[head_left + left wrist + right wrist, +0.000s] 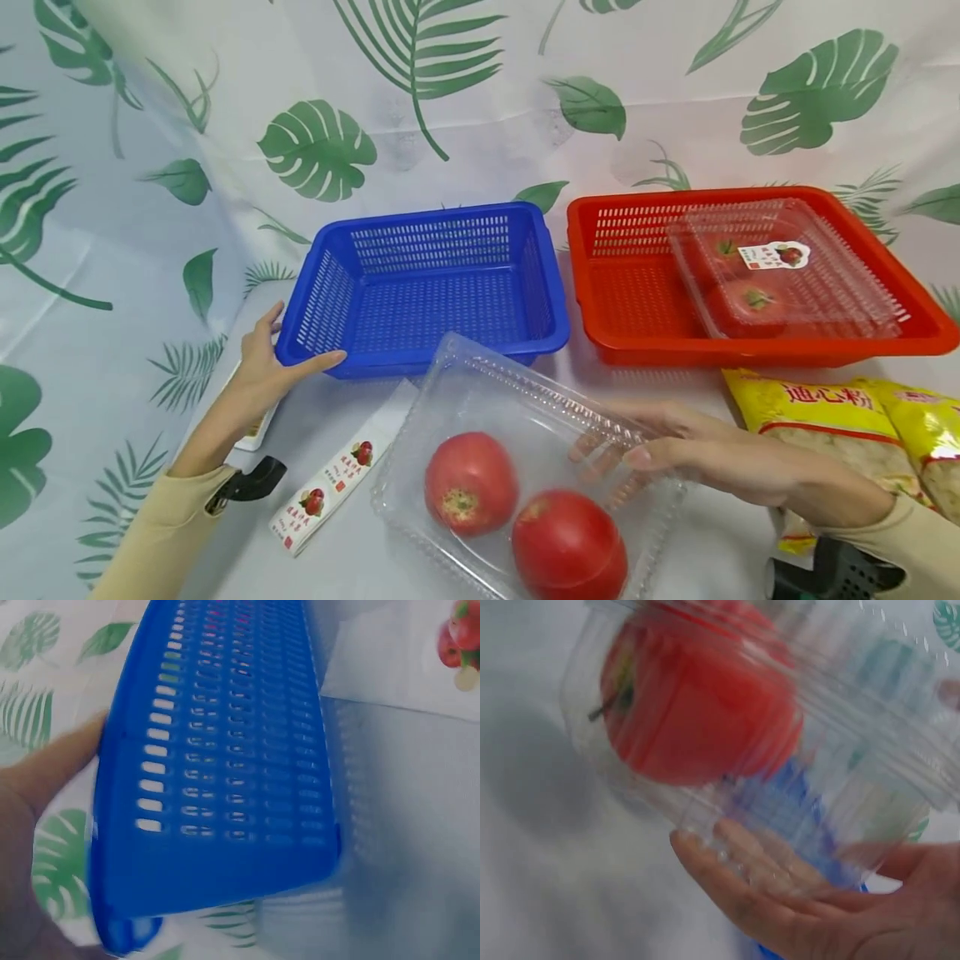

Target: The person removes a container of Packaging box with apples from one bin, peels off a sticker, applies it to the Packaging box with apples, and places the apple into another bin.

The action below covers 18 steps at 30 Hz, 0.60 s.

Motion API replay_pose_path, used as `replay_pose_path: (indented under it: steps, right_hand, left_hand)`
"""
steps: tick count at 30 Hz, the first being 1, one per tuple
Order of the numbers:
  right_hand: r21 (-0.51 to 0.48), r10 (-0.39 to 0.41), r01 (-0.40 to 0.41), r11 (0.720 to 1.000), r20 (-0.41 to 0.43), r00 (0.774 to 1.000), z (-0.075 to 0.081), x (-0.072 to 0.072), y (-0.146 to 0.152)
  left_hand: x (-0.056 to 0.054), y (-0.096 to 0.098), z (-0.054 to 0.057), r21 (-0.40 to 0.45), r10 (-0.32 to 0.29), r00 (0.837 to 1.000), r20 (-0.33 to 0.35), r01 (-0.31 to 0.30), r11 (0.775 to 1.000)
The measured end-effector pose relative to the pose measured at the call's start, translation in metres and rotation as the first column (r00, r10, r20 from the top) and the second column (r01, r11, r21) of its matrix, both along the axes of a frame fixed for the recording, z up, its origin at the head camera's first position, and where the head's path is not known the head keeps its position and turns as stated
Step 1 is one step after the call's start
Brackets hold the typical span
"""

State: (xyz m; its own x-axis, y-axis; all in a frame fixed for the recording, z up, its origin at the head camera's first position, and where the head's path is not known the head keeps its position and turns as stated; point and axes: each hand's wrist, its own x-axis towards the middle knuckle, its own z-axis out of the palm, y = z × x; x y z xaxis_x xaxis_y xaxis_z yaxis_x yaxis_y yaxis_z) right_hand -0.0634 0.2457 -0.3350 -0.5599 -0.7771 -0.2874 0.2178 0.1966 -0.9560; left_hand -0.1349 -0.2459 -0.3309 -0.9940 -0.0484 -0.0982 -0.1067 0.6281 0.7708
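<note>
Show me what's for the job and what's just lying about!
For the job, it seems:
clear box with two red fruits
blue basket
probably sticker strip, red basket and its labelled box

Just lying about, I think:
two yellow bags
flat thing, partly hidden, can't tell what

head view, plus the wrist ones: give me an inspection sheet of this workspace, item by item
Surface: white tabletop, shadowed in places.
Job's things: clear plastic container with two round red tomatoes; blue perforated plastic basket.
Clutter: red perforated plastic basket holding another clear, labelled plastic tomato box; white paper strip of fruit-printed labels; yellow-and-clear plastic bags at right; mostly hidden pale object at left.
Hands: left hand at the blue basket's near left corner; right hand holds the container by its edge.
Cables: nothing seen.
Surroundings: white cloth printed with green leaves.
</note>
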Motion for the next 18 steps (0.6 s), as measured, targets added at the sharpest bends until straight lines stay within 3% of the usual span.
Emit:
replay_pose_path:
  steps: [2, 4, 5, 6, 8, 10, 11, 13, 14, 15, 17, 18]
  right_hand:
    - [0.026, 0.030, -0.030, 0.999, -0.009, 1.000, -0.001, -0.003, 0.002]
    - [0.015, 0.082, -0.082, 0.997, -0.025, 0.996, -0.001, -0.006, 0.004]
    - [-0.009, 0.116, -0.116, 0.993, -0.039, 0.992, -0.002, -0.009, 0.005]
    - [-0.030, 0.150, -0.152, 0.988, -0.045, 0.988, -0.001, -0.011, 0.005]
    - [-0.074, 0.208, -0.213, 0.974, -0.068, 0.976, -0.001, -0.016, 0.004]
    - [-0.090, 0.258, -0.265, 0.960, -0.086, 0.962, -0.001, -0.019, 0.002]
    - [-0.090, 0.277, -0.284, 0.955, -0.084, 0.957, -0.001, -0.020, 0.000]
    - [-0.065, 0.298, -0.302, 0.951, -0.076, 0.952, 0.000, -0.022, -0.002]
    - [-0.052, 0.304, -0.308, 0.950, -0.076, 0.950, 0.000, -0.023, -0.004]
    - [-0.041, 0.310, -0.314, 0.949, -0.078, 0.948, -0.001, -0.023, -0.004]
    - [-0.031, 0.320, -0.323, 0.946, -0.076, 0.944, -0.001, -0.026, -0.006]
    - [-0.032, 0.322, -0.326, 0.945, -0.084, 0.943, -0.001, -0.028, -0.006]
  left_hand:
    - [0.009, 0.004, 0.007, -0.058, 0.050, 0.993, -0.110, -0.057, 0.997]
    - [0.022, 0.012, 0.016, -0.055, 0.083, 0.969, -0.233, -0.099, 0.994]
    - [0.030, 0.016, 0.022, -0.037, 0.078, 0.955, -0.285, -0.092, 0.995]
    - [0.039, 0.022, 0.027, -0.012, 0.052, 0.947, -0.318, -0.059, 0.998]
    - [0.056, 0.035, 0.036, 0.064, -0.059, 0.939, -0.339, 0.085, 0.994]
    - [0.072, 0.047, 0.039, 0.156, -0.232, 0.928, -0.293, 0.285, 0.946]
    - [0.078, 0.053, 0.039, 0.205, -0.330, 0.912, -0.244, 0.381, 0.902]
    - [0.088, 0.064, 0.035, 0.290, -0.500, 0.856, -0.129, 0.515, 0.807]
    - [0.091, 0.068, 0.032, 0.334, -0.569, 0.819, -0.073, 0.558, 0.760]
    - [0.094, 0.073, 0.028, 0.369, -0.618, 0.786, -0.007, 0.576, 0.729]
    - [0.097, 0.080, 0.021, 0.429, -0.666, 0.740, 0.095, 0.573, 0.698]
    - [0.098, 0.083, 0.017, 0.447, -0.673, 0.728, 0.131, 0.562, 0.696]
